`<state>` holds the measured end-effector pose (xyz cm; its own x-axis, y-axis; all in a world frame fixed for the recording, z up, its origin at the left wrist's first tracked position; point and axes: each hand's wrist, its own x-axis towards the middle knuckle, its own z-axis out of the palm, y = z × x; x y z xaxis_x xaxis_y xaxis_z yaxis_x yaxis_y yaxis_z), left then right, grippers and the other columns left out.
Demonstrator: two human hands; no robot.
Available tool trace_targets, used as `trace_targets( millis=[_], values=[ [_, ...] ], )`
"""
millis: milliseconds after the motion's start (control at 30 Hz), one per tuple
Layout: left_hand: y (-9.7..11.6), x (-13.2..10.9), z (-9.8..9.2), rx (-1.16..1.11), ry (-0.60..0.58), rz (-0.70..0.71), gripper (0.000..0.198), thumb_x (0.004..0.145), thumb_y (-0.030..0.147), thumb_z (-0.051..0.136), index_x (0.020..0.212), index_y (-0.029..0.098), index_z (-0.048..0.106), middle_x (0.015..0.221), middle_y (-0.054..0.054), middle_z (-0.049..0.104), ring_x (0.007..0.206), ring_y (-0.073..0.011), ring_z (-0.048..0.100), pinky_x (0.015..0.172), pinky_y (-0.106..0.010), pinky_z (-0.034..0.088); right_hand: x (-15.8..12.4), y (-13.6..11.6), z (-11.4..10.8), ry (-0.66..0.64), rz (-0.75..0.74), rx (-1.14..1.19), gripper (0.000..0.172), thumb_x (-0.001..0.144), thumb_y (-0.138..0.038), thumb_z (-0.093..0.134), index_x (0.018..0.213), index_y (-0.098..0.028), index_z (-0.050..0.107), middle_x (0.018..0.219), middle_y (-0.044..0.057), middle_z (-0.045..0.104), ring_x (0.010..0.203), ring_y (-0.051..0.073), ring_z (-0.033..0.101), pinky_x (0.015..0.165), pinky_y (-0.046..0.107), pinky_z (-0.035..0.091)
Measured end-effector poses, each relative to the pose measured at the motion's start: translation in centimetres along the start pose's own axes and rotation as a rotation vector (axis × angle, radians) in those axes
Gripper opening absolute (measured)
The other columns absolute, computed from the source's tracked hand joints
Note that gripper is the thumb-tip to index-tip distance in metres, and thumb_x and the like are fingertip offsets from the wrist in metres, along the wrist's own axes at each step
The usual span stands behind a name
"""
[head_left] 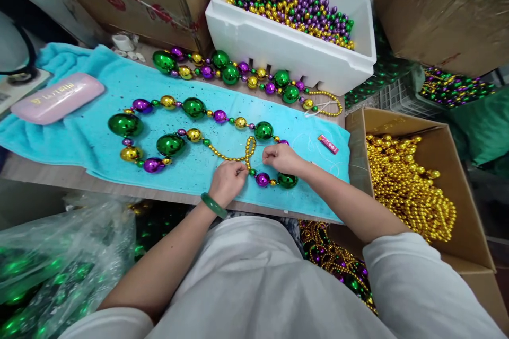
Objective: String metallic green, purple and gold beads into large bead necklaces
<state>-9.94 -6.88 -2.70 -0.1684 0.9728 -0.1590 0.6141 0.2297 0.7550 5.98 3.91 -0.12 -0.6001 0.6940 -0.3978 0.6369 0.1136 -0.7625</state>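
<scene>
A bead necklace (194,108) of large green, purple and gold beads lies curved on the turquoise towel (214,190). Its thin gold bead strand (222,155) crosses over itself in a small loop between my hands. My left hand (228,183), with a green bangle at the wrist, pinches the gold strand close to the loop's crossing. To the right of the loop is my right hand (281,159), its thumb and finger pressed together. Whatever is between those fingertips is too fine to make out, though pale thread lies nearby on the towel.
Behind the towel, a second necklace (230,74) lies along a white foam box (286,42) full of small beads. At right stands a cardboard box (469,212) holding gold bead strands (413,190). A pink case (59,98) and a small pink packet (327,144) rest on the towel.
</scene>
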Motion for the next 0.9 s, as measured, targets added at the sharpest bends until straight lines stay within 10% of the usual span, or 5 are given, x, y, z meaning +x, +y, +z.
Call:
trace_targets(
  millis=[367, 600, 900],
  values=[
    [0.2, 0.3, 0.2, 0.257, -0.093, 0.061, 0.022, 0.083, 0.022, 0.045, 0.072, 0.019, 0.065, 0.078, -0.011, 0.067, 0.086, -0.0273, 0.056, 0.075, -0.036, 0.039, 0.7, -0.8, 0.7, -0.359, 0.085, 0.842, 0.022, 0.068, -0.031, 0.064, 0.07, -0.018, 0.046, 0.07, 0.005, 0.065, 0.054, 0.011, 0.055, 0.036, 0.017, 0.024],
    [-0.1, 0.0, 0.1, 0.254, -0.091, 0.062, 0.021, 0.079, 0.018, 0.045, 0.07, 0.02, 0.064, 0.081, -0.007, 0.069, 0.087, -0.025, 0.056, 0.081, -0.036, 0.041, 0.9, 0.3, 0.5, -0.249, 0.154, 0.769, 0.018, 0.065, -0.021, 0.062, 0.061, -0.018, 0.045, 0.045, -0.005, 0.044, 0.039, 0.007, 0.04, 0.034, 0.016, 0.022],
    [-1.1, -0.4, -0.8, 0.181, -0.018, 0.096, 0.019, 0.079, 0.027, 0.053, 0.075, 0.02, 0.07, 0.075, -0.007, 0.063, 0.085, -0.0252, 0.057, 0.083, -0.04, 0.044, 0.1, 0.7, -0.6, -0.092, 0.262, 0.574, 0.012, 0.068, -0.014, 0.058, 0.06, -0.016, 0.051, 0.046, -0.003, 0.052, 0.037, 0.007, 0.043, 0.033, 0.017, 0.028]
  ],
)
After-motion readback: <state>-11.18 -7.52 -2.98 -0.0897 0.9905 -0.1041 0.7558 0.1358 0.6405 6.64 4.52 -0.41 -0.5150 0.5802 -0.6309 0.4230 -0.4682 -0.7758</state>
